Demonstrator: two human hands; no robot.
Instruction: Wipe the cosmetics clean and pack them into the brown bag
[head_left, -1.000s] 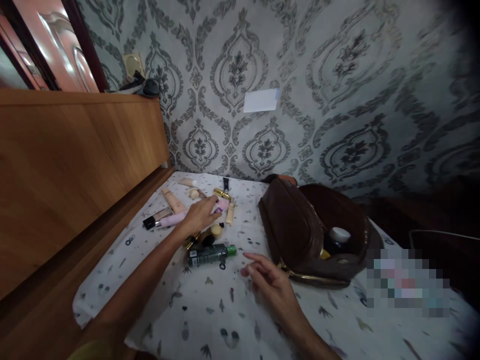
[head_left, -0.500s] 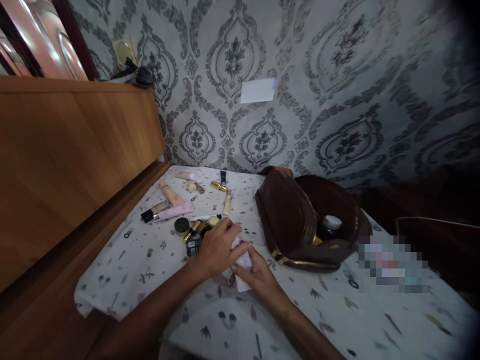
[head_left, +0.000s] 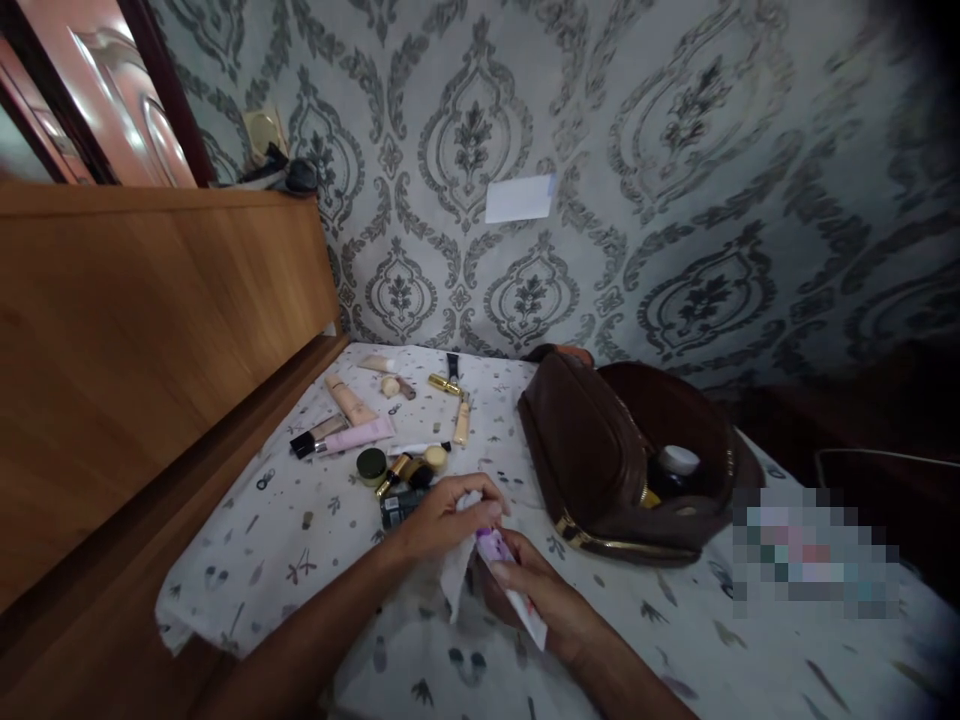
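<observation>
My right hand (head_left: 541,588) is closed around a white and purple tube (head_left: 516,590), whose flat white end points toward me. Closed on a white tissue or cloth (head_left: 454,578), my left hand (head_left: 450,518) is at the tube's purple end; the tissue hangs below the fingers. Whether it is paper or fabric I cannot tell. Just beyond the left hand lie a dark jar (head_left: 397,508), a green-lidded jar (head_left: 371,465) and a gold-and-black lipstick-like tube (head_left: 393,474). To the right of my hands stands an open brown bag (head_left: 581,450) with a white-lidded jar (head_left: 679,460) inside.
Farther back on the patterned cloth (head_left: 300,520) lie a pink tube (head_left: 358,435), a beige tube (head_left: 349,400), a gold tube (head_left: 445,384) and other cosmetics. A wooden panel (head_left: 165,340) borders the left side; papered wall (head_left: 472,280) rises behind. A blurred patch covers something at right.
My hands have moved slightly apart and toward me. The tube has turned and shows more of its length, and the tissue now hangs visibly from my left hand. The view has tilted up slightly.
</observation>
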